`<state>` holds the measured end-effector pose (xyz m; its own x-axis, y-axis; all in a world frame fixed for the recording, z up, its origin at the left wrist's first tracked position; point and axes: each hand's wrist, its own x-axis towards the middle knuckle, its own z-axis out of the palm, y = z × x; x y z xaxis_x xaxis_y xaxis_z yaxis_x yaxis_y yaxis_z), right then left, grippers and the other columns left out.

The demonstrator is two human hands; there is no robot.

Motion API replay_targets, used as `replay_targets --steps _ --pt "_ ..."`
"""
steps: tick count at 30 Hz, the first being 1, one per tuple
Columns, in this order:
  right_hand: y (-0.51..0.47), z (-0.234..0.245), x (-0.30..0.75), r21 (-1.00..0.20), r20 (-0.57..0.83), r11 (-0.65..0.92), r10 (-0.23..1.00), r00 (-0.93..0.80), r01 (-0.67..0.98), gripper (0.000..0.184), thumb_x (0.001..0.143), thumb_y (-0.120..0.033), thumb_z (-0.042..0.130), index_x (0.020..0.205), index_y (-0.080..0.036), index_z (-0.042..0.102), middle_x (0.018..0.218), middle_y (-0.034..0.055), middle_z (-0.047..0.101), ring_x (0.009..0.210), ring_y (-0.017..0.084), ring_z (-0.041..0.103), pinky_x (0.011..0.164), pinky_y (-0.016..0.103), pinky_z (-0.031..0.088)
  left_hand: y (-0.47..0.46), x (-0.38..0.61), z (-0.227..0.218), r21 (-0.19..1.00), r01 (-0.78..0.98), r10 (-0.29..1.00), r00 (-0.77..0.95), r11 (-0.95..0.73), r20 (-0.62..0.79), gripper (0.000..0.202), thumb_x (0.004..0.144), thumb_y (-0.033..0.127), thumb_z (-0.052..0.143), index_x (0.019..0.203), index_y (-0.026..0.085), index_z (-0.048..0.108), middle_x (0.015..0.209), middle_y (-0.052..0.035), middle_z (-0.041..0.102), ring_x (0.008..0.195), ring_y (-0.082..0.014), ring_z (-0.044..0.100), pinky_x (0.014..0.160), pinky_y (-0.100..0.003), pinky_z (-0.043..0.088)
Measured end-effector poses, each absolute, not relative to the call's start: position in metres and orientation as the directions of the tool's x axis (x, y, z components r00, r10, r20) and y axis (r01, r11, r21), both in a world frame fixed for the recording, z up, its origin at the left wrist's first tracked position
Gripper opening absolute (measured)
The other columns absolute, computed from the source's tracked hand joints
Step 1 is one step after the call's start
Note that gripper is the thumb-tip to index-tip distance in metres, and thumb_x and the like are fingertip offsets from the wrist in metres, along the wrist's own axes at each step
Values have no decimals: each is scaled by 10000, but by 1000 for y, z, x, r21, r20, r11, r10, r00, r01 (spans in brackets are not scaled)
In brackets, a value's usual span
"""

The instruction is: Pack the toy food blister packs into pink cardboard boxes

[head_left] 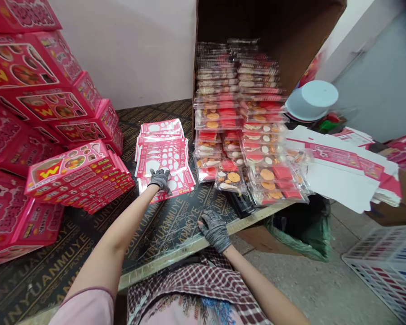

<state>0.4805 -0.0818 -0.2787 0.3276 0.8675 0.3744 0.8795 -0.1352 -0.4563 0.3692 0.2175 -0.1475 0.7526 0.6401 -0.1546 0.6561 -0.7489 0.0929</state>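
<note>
My left hand (160,179), in a grey knit glove, rests on the near end of a spread of pink-and-white printed cards (162,155), its fingers apart. The cards overlap in an uneven pile with white shapes on them. My right hand (214,230), also gloved in grey, lies at the table's front edge with nothing visible in it; its fingers are stretched forward. Beyond it are stacks of clear plastic packets (267,174) holding red, orange and cream pieces. They spill from a large cardboard box (301,36) lying on its side.
Pink printed boxes (67,104) are piled on the left, with a slanting row of flat pink boxes (77,176) nearer. On the right are flat white-and-pink cartons (341,176), a pale blue tub (320,95), a green-lined bin (301,230) and a white plastic crate (385,266).
</note>
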Motion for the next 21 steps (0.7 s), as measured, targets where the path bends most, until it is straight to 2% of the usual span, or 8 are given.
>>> replay_targets --steps 2,3,7,12,16,19,21 --pt "-81 -279 482 -495 330 -127 888 321 860 206 894 -296 634 997 -169 760 1134 146 744 1066 281 693 985 467 554 214 360 -163 82 715 677 687 -694 -262 1107 342 403 991 1318 95 569 1325 -306 597 1268 -497 541 1093 -718 324" --pt "-79 -280 483 -525 311 -122 894 323 842 215 889 -299 639 1014 -174 760 1150 143 741 1079 282 689 992 476 550 211 355 -169 82 739 690 658 -669 -303 1106 340 393 989 1325 124 563 1349 -286 590 1285 -479 533 1109 -682 331" --pt "-53 -273 492 -693 287 -109 866 411 713 364 848 -327 665 1172 -171 719 1217 148 717 1122 300 676 1027 515 532 184 332 -180 143 789 723 608 -598 -330 884 445 398 951 1215 163 586 1296 -207 630 1216 -391 587 1058 -521 431" --pt "-8 -245 507 -853 254 -67 813 524 517 727 779 -333 699 1456 -150 508 1403 172 603 1244 307 606 1099 499 485 138 301 -186 342 769 766 617 -540 -180 474 715 324 791 1119 194 581 1089 -77 701 956 -225 671 874 -334 516" --pt "-2 -222 498 -924 180 -34 840 512 381 829 791 -270 651 1564 -179 363 1237 124 679 993 234 668 960 423 571 120 281 -193 466 710 801 598 -528 -4 299 793 277 692 1063 194 593 1036 -63 692 954 -214 664 866 -339 535" --pt "-13 -209 487 -938 147 -3 902 406 346 891 798 -297 660 1603 -221 287 1312 98 657 1006 226 673 948 392 577 117 269 -198 517 677 821 563 -523 94 319 794 290 671 1077 171 588 1028 -81 670 920 -212 657 849 -356 552" --pt "-19 -202 485 -948 113 5 940 321 319 919 809 -333 656 1620 -226 238 1389 100 619 1036 229 681 945 381 583 111 265 -200 515 627 789 588 -585 180 361 811 334 646 1125 160 605 1040 -105 669 940 -235 653 878 -394 549"
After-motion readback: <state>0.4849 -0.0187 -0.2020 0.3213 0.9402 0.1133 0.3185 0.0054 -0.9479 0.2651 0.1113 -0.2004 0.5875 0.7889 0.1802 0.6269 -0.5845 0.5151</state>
